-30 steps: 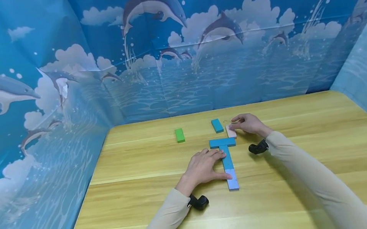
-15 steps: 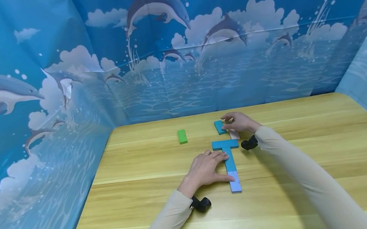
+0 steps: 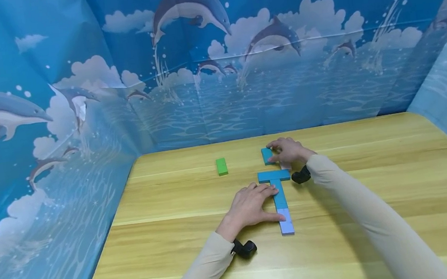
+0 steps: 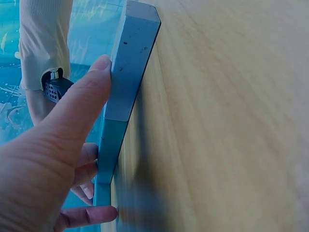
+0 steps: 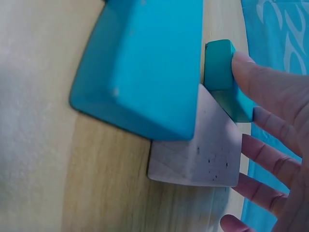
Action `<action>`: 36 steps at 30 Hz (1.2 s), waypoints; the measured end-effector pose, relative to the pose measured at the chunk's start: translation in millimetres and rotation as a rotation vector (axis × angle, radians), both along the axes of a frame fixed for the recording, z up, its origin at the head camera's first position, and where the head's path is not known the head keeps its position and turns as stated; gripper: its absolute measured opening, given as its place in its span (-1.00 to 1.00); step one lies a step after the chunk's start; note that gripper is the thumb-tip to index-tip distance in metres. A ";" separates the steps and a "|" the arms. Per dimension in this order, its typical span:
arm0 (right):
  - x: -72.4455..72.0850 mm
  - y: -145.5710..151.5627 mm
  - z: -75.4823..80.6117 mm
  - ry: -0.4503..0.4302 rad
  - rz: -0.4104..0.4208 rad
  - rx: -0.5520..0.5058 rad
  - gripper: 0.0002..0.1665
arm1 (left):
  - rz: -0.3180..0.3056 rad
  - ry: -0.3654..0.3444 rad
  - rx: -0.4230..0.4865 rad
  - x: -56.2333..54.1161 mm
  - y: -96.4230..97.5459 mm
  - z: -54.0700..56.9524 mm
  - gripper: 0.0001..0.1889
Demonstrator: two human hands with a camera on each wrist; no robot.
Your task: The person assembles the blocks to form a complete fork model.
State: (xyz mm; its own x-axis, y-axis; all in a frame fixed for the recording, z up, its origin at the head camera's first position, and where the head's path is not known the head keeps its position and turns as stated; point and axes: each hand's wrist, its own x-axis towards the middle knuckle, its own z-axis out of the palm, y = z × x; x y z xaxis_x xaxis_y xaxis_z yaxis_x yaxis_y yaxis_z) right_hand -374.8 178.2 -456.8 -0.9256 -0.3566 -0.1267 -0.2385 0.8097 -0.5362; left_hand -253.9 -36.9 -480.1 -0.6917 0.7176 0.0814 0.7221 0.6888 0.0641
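My left hand [image 3: 249, 206] rests on a line of wooden blocks, its thumb on the lavender block [image 3: 287, 227] and its fingertips on the blue block [image 3: 280, 200]. Another blue block [image 3: 272, 176] lies crosswise at the far end, so together they form a T. Beyond it my right hand [image 3: 290, 150] pinches a teal block [image 3: 266, 155] between thumb and index finger. The right wrist view shows the thumb against this teal block [image 5: 219, 67]. A pale pink block [image 5: 207, 154] lies under the right hand, mostly hidden in the head view, close to the crosswise block [image 5: 145, 67].
A green block [image 3: 221, 166] lies apart, left of the teal one. The wooden table [image 3: 169, 241] ends at a dolphin-printed blue curtain [image 3: 218, 98] along the back and sides. Each wrist carries a small black camera [image 3: 244, 249].
My right hand has moved left from the pink block to the teal block and taken hold of it. The teal block has turned slightly straighter. My left hand stays on the T.
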 end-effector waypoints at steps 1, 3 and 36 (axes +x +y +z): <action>0.3 -0.1 0.1 0.004 -0.003 -0.005 -0.29 | 0.001 0.001 0.000 0.0 -0.1 0.2 -0.11; 0.9 -0.1 0.2 0.010 -0.012 -0.009 -0.30 | 0.002 -0.002 0.000 0.1 0.1 0.6 -0.11; 6.6 2.3 -1.6 -0.011 0.005 -0.072 -0.37 | 0.004 0.006 0.003 1.8 1.5 1.5 -0.12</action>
